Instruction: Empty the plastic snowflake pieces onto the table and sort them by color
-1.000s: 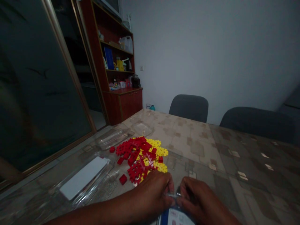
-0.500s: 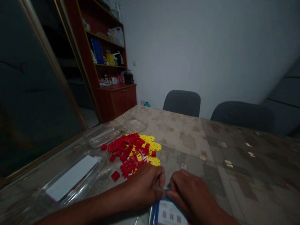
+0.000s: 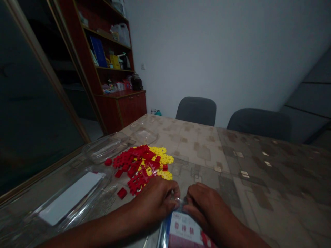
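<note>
A clear plastic package with a printed card [image 3: 184, 227] inside, blue at the edge and white and red in the middle, lies at the bottom of the view. My left hand [image 3: 161, 196] pinches its top edge from the left. My right hand [image 3: 207, 206] grips the same edge from the right, its fingers curled close to the left ones. Just beyond my left hand is a heap of red plastic pieces [image 3: 133, 160] mixed with yellow notched pieces [image 3: 165, 159]. A loose red piece [image 3: 122, 193] sits near my left forearm.
An opened clear package with a white card [image 3: 72, 198] lies at the left. Clear plastic trays [image 3: 106, 148] stand behind it. Two grey chairs [image 3: 196, 108] are beyond the patterned table [image 3: 204, 151]; a shelf cabinet [image 3: 131, 108] stands at the back left.
The view has shifted slightly, so the scene sits a little further left. Both hands keep hold of the package's top edge, and more of its printed card shows.
</note>
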The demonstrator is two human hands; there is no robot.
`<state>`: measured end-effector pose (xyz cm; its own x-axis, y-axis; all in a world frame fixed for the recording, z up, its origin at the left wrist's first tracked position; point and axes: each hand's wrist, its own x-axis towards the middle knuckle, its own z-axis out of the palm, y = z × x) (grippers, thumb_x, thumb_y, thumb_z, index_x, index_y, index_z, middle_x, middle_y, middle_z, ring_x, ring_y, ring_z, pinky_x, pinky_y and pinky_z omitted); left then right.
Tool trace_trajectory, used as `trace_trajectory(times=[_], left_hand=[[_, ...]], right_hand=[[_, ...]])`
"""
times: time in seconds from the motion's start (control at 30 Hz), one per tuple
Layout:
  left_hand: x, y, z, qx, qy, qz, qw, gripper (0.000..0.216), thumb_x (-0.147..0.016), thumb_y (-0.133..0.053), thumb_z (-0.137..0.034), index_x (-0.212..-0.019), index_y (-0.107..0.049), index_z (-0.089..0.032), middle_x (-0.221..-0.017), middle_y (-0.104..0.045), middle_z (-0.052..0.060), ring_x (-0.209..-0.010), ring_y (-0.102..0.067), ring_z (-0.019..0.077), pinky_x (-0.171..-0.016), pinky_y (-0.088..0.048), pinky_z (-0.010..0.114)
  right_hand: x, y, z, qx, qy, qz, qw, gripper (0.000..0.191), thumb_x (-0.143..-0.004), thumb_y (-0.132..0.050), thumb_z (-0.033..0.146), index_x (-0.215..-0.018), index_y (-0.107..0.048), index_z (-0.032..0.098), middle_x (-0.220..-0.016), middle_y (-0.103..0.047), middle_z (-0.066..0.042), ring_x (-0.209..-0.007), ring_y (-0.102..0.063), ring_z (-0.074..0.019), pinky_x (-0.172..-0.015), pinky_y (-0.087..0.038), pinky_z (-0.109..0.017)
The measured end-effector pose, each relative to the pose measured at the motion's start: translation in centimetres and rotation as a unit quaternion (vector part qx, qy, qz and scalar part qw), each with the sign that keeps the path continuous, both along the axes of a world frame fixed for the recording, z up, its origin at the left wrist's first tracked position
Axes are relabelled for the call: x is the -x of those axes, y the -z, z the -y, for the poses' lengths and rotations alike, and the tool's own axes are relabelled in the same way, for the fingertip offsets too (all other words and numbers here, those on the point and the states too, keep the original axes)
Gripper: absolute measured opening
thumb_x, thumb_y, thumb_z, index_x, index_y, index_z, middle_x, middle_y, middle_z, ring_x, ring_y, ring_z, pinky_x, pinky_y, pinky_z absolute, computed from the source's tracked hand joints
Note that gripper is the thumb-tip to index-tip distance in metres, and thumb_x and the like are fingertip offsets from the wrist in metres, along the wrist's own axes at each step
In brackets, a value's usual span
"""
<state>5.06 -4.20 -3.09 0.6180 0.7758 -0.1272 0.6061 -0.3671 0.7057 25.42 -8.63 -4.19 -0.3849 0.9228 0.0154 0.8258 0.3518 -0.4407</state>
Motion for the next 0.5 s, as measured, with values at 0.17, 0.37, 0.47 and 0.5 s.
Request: trace_trajectory(times=[0.17, 0.37, 0.47, 0.5], left_hand=[[0.27, -0.16, -0.45, -0.008, -0.021, -0.019, 1.0, 0.01, -0.08, -0.063, -0.026, -0.076, -0.063, -0.017, -0.068, -0.058, -0.002, -0.066, -0.055, 0.0156, -0.056, -0.032, 0.024], [0.33, -0.28, -0.73, 0.002, 0.006, -0.003, 1.0, 0.023, -0.086, -0.06, -0.03, -0.067, -0.061, -0.016, -0.06, -0.05, -0.004, -0.059, -0.048, 0.0125, -0.053, -0.027, 0.025], [0.46, -0.19, -0.93, 0.072, 0.021, 0.042, 0.996, 0.026, -0.086, -0.06, -0.033, -0.067, -0.061, -0.016, -0.06, -0.049, -0.004, -0.058, -0.047, 0.0122, -0.052, -0.025, 0.024], [0.54, -0.07, -1.03, 0.102, 0.022, 0.066, 0.992, 0.027, -0.085, -0.06, -0.036, -0.067, -0.061, -0.016, -0.06, -0.049, -0.004, -0.058, -0.046, 0.0121, -0.051, -0.025, 0.024]], right_hand=[[-0.18, 0.52, 0.05, -0.047, 0.033, 0.04, 0.998, 0.023, -0.093, -0.063, 0.034, -0.077, -0.055, 0.021, -0.074, -0.064, -0.001, -0.068, -0.06, -0.0177, -0.059, -0.031, -0.025], [-0.48, 0.59, -0.01, -0.088, 0.007, 0.1, 0.991, 0.023, -0.095, -0.059, 0.037, -0.079, -0.056, 0.022, -0.069, -0.07, -0.001, -0.059, -0.065, -0.0172, -0.052, -0.025, -0.024], [-0.44, 0.74, -0.04, -0.081, 0.002, 0.101, 0.992, 0.031, -0.096, -0.057, 0.042, -0.073, -0.056, 0.022, -0.062, -0.07, -0.001, -0.054, -0.066, -0.0172, -0.05, -0.021, -0.025], [-0.41, 0.83, -0.04, -0.079, 0.003, 0.095, 0.992, 0.033, -0.096, -0.056, 0.044, -0.071, -0.056, 0.021, -0.06, -0.069, -0.001, -0.052, -0.065, -0.0168, -0.05, -0.02, -0.025]])
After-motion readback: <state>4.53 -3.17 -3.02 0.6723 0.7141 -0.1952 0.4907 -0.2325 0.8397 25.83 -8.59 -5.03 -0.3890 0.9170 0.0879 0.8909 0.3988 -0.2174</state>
